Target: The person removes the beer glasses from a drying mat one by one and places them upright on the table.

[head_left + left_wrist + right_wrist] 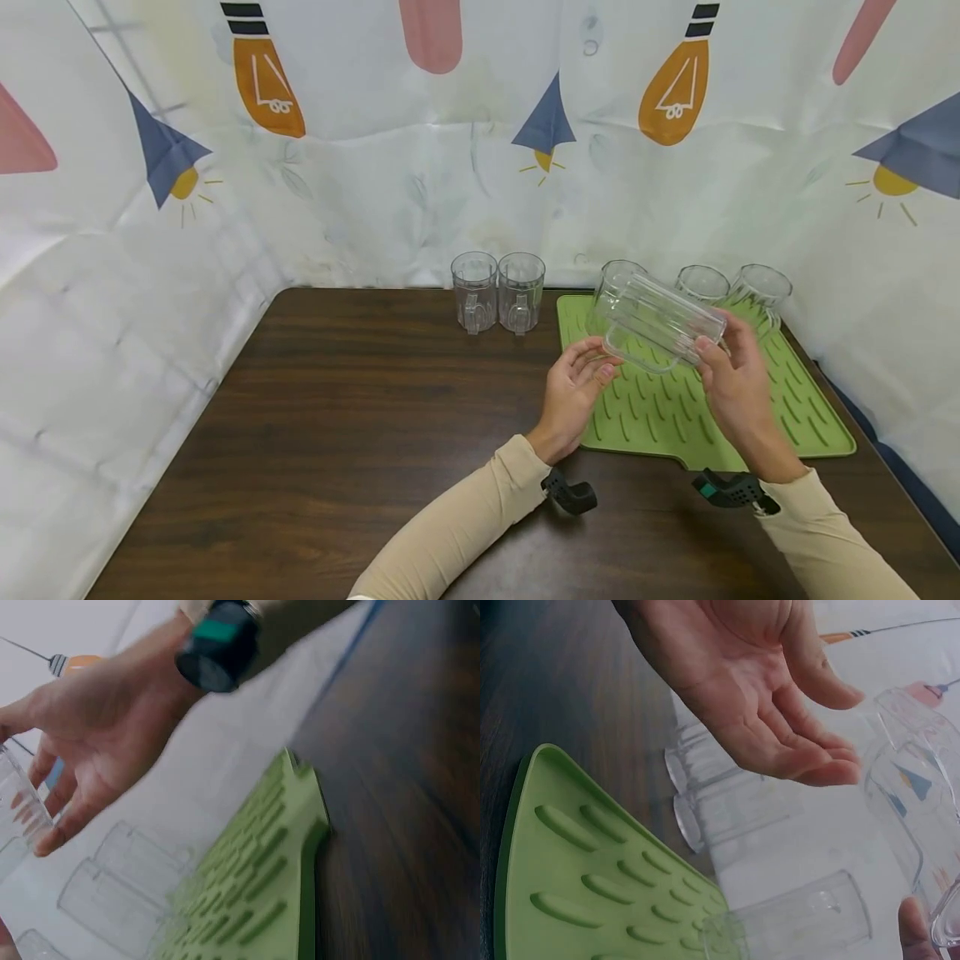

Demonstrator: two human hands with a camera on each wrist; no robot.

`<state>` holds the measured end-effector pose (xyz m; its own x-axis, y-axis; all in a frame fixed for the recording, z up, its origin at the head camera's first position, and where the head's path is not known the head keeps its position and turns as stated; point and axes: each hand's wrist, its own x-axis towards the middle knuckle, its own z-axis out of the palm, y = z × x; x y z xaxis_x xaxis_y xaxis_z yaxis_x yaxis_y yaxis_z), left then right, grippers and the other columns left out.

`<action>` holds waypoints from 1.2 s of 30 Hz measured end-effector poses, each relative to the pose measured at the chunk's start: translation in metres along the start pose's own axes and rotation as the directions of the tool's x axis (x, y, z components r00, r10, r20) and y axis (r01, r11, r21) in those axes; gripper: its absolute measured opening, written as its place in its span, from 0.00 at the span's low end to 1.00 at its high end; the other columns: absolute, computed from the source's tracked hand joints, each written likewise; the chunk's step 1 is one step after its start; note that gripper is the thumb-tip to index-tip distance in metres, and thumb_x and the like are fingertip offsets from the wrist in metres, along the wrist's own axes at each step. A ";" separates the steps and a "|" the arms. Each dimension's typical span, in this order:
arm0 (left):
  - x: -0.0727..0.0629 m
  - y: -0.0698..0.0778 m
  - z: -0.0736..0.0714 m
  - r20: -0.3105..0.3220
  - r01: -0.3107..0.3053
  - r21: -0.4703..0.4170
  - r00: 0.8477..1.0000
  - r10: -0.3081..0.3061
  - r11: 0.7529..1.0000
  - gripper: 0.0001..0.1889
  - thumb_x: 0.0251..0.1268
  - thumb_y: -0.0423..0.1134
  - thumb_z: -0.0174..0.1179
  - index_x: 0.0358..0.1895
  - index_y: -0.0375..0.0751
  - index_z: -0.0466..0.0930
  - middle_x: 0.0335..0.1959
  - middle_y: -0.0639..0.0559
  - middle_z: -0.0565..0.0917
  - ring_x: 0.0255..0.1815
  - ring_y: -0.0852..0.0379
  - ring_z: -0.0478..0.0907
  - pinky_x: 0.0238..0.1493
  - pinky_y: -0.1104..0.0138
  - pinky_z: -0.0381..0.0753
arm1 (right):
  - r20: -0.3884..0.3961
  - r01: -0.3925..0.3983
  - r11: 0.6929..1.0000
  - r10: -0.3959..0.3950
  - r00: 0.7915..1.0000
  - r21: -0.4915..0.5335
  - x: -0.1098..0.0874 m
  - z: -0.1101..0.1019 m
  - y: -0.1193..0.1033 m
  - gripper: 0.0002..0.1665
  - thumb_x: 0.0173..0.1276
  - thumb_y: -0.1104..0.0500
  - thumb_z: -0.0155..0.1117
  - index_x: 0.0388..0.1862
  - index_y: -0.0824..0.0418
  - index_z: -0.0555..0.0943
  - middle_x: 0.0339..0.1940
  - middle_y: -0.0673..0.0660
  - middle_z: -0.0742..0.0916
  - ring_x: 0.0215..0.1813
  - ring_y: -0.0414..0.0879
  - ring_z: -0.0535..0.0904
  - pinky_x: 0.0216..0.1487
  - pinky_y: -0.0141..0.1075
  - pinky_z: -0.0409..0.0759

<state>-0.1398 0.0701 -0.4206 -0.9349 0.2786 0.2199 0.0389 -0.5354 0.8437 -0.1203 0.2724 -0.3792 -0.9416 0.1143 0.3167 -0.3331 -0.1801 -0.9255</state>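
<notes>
My right hand (738, 385) grips a clear ribbed mug (663, 318) by one end, its thumb across the near side. The mug is tilted on its side above a green drying mat (637, 425), its handle facing down and left. My left hand (572, 396) is close by the handle, fingertips overlapping its end in the head view. In the right wrist view, that left hand (742, 690) has loosely bent fingers with a gap between thumb and fingers. The left wrist view shows the right hand (112, 731) with its fingers around the mug (19, 817).
Toward the back of the mat stand three more clear mugs, a left one (611, 279), a middle one (702, 282) and a right one (761, 285). Two clear mugs (475, 287) stand side by side at the dark wooden table's (337, 400) back edge. A patterned curtain (360, 200) hangs behind.
</notes>
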 end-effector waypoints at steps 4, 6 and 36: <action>0.002 -0.005 0.001 0.015 0.014 -0.174 1.000 -0.011 0.985 0.17 0.76 0.25 0.55 0.63 0.34 0.71 0.55 0.46 0.81 0.53 0.64 0.82 0.60 0.70 0.84 | -0.004 0.001 1.000 -0.001 1.000 0.024 0.001 0.004 0.001 0.24 0.82 0.67 0.48 0.72 0.52 0.64 0.67 0.49 0.72 0.60 0.37 0.77 0.55 0.21 0.80; 0.003 -0.006 0.002 0.019 0.023 -0.241 1.000 -0.019 0.970 0.15 0.76 0.23 0.54 0.59 0.40 0.73 0.50 0.56 0.82 0.52 0.64 0.83 0.60 0.69 0.85 | -0.006 0.004 0.999 -0.004 1.000 0.036 0.002 0.006 0.001 0.24 0.82 0.67 0.48 0.72 0.52 0.64 0.67 0.50 0.72 0.60 0.37 0.77 0.57 0.21 0.80; 0.007 0.003 0.008 0.042 0.039 -0.506 0.999 -0.020 0.862 0.04 0.74 0.36 0.57 0.45 0.51 0.78 0.43 0.61 0.83 0.51 0.63 0.85 0.65 0.67 0.84 | -0.035 -0.037 0.999 0.036 0.999 -0.031 0.005 0.022 0.010 0.24 0.83 0.62 0.50 0.73 0.51 0.61 0.68 0.47 0.70 0.63 0.38 0.75 0.61 0.21 0.81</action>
<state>-0.1437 0.0767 -0.4128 -0.9200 0.3224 0.2228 -0.1810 -0.8539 0.4880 -0.1293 0.2495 -0.3824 -0.9508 0.1419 0.2755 -0.2962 -0.1544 -0.9426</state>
